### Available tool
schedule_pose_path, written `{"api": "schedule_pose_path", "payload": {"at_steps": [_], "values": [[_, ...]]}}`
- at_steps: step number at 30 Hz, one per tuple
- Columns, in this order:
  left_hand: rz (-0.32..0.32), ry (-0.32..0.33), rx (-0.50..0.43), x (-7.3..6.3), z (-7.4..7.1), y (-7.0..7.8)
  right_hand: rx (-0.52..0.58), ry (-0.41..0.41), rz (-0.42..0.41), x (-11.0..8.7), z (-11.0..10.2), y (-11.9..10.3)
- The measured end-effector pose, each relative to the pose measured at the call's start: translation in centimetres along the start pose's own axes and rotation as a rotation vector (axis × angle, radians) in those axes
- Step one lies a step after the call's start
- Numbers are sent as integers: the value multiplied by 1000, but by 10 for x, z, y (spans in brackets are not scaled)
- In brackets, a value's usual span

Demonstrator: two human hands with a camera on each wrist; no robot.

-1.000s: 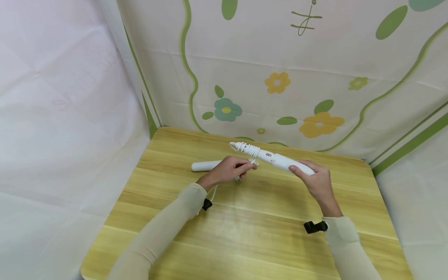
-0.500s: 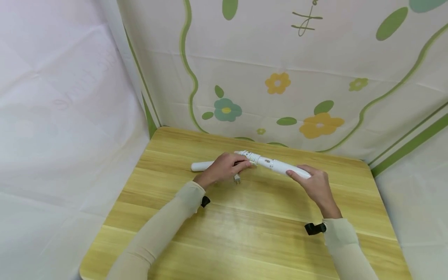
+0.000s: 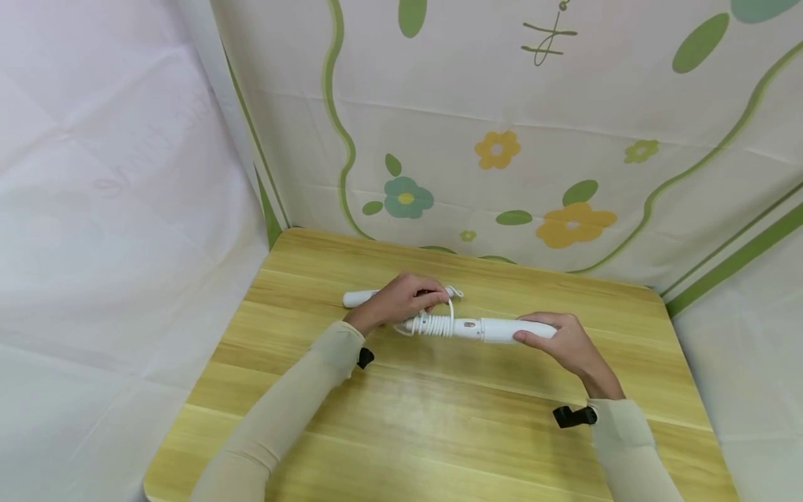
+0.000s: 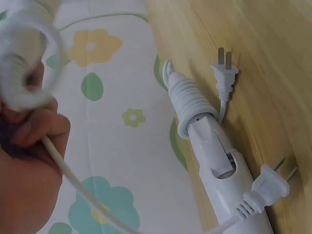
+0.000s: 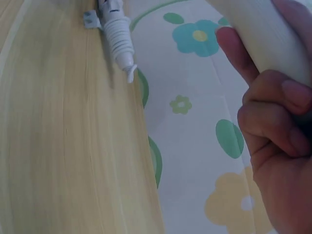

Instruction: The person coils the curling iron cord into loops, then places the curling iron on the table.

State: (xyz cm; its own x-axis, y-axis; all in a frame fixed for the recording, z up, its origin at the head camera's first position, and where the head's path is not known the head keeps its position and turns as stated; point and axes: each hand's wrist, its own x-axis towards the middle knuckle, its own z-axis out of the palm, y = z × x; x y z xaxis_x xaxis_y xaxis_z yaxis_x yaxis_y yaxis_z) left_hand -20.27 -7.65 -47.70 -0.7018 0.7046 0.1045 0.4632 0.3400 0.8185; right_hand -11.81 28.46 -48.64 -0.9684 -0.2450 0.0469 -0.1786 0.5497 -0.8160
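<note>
My right hand (image 3: pixel 567 341) grips the smooth barrel end of a white curling iron (image 3: pixel 502 330), held level above the table. White cord (image 3: pixel 433 325) is wound in several turns around its handle end. Thumb and fingers of my left hand (image 3: pixel 401 301) pinch a length of this cord drawn off the coil. In the left wrist view, the cord runs down from that hand to a two-pin plug (image 4: pixel 268 187), which hangs in front of a second white curling iron (image 4: pixel 209 146). That second iron lies on the table behind my left hand, its own cord wrapped round its handle.
The wooden table (image 3: pixel 401 432) has its far edge against a flower-printed cloth (image 3: pixel 452 174). Plain white cloth (image 3: pixel 125 244) hangs on the left side. Another two-pin plug (image 4: pixel 225 75) rests beside the second iron. Black wrist cameras sit on both sleeves.
The held curling iron has come down and toward me and is now nearly level. Its coil sits below my left fingers, with cord stretched between them. My left hand has shifted only slightly.
</note>
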Motion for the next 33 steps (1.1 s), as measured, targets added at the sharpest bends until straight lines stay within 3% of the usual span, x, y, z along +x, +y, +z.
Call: {"api": "schedule_pose_path", "payload": {"at_steps": [3,7,10,13,17,21,33], "values": [[-17,-54,-128,0,0,-2,74,14,-63,-2,-1,-1],[30,-35,-198,3,4,-3,197,58,-120,-3,-2,-3],[79,-10,-214,5,11,-3,304,127,-98,-2,-2,-6],[75,-12,-256,8,22,-3,347,219,-23,-1,0,-10],[-19,23,-295,8,33,0,277,301,66,3,4,-13],[-86,63,-286,8,38,4,222,332,86,7,8,-14],[-171,96,-202,6,40,23,130,434,126,13,18,-15]]}}
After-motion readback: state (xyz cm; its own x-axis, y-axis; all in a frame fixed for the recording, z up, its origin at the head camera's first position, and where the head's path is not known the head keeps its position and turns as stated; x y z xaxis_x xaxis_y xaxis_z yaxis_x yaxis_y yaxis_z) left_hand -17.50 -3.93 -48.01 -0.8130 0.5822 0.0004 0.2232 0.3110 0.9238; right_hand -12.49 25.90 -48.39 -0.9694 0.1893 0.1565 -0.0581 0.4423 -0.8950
